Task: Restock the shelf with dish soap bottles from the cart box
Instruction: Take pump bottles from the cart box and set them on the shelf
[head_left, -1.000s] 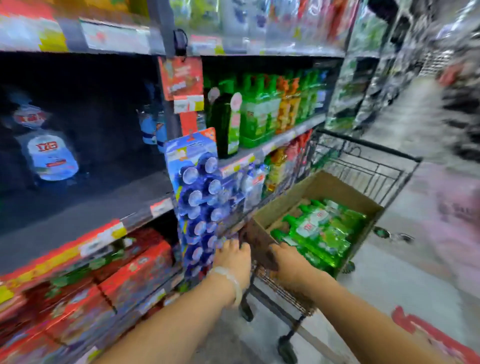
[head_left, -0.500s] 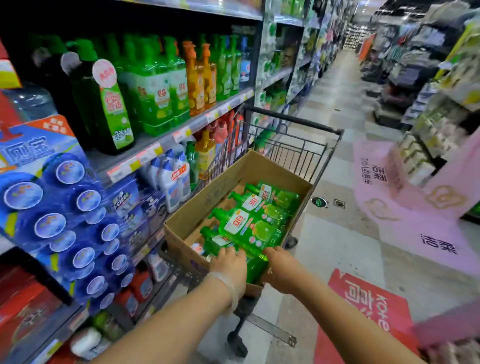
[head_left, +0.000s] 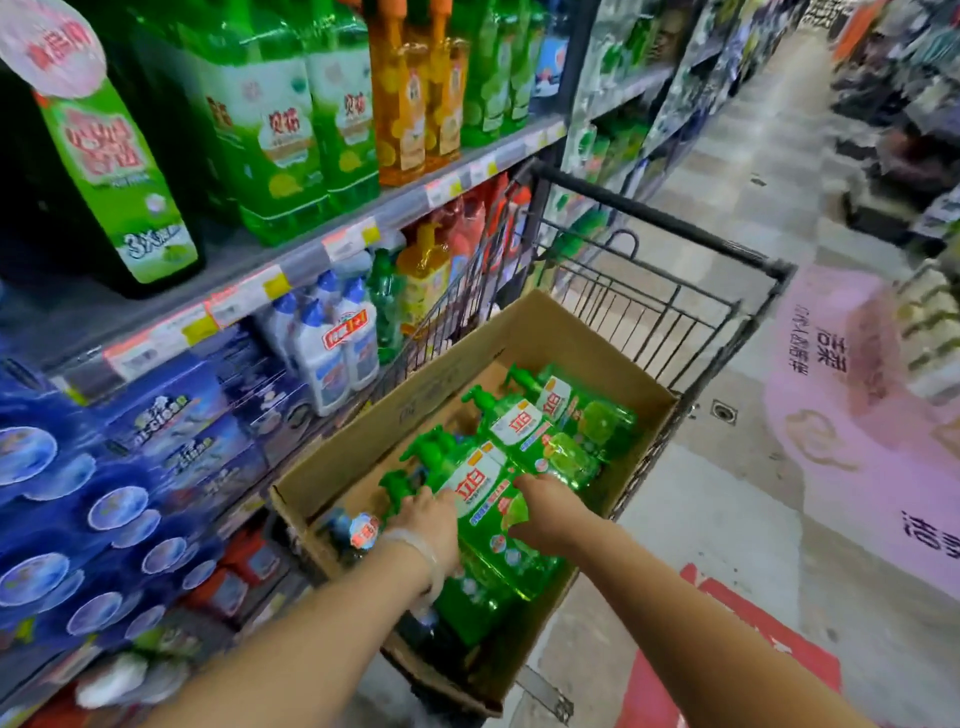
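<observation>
With both hands, left hand (head_left: 428, 519) and right hand (head_left: 545, 512), gripping a dish soap bottle (head_left: 488, 512) inside the box (head_left: 415, 395), we judge lifting it toward the shelf (head_left: 291, 265) comes next.

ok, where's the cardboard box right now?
Head view, lower centre: the cardboard box sits in the black wire cart, just right of the shelf, with both hands reaching into its near end.

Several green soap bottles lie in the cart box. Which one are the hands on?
The nearest bottle, at the box's near end: left hand and right hand flank its label. The farther bottles lie untouched.
</observation>
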